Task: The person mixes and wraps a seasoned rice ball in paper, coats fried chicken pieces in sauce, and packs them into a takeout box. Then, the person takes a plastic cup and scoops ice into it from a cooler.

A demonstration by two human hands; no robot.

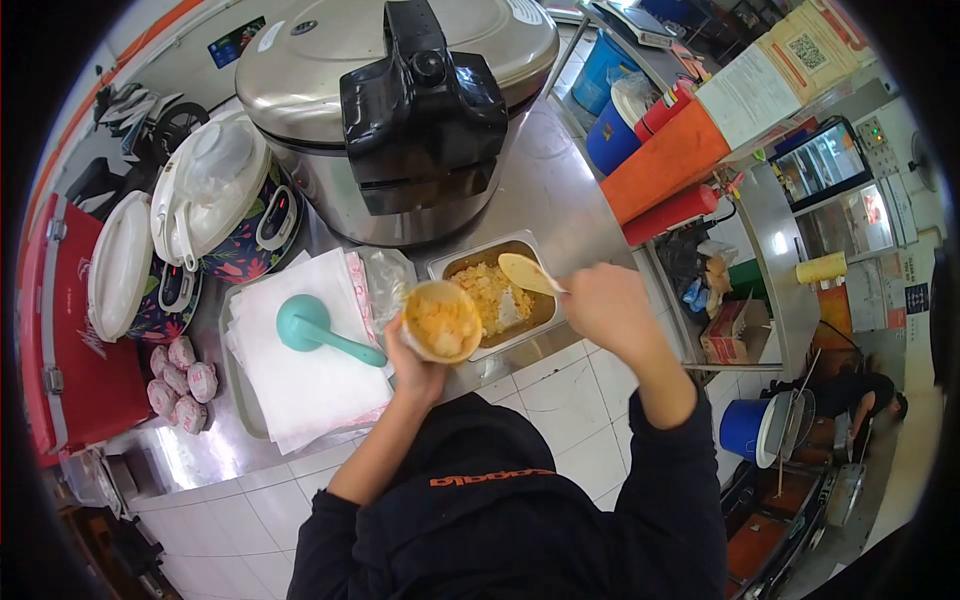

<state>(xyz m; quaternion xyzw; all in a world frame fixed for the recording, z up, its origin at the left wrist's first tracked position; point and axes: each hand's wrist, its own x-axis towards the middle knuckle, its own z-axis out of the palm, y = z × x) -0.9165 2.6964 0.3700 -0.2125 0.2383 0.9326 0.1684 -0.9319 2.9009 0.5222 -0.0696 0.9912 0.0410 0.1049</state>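
Observation:
My left hand is wrapped around a small round cup filled with yellow, crumbly food, tilted so its open top shows. In my right hand is a pale yellow spoon, gripped by its handle. Its head is over the rectangular metal pan, which contains yellow, grainy food with part of the bottom bare. The cup is held at the pan's left edge; whether they touch, I cannot tell. Left of the cup, a teal ladle-like scoop lies on white paper sheets.
A large steel cooker with a black front latch stands behind the pan. Two floral-patterned pots and several wrapped round items sit at left, beside a red cooler box. A person is at the far right.

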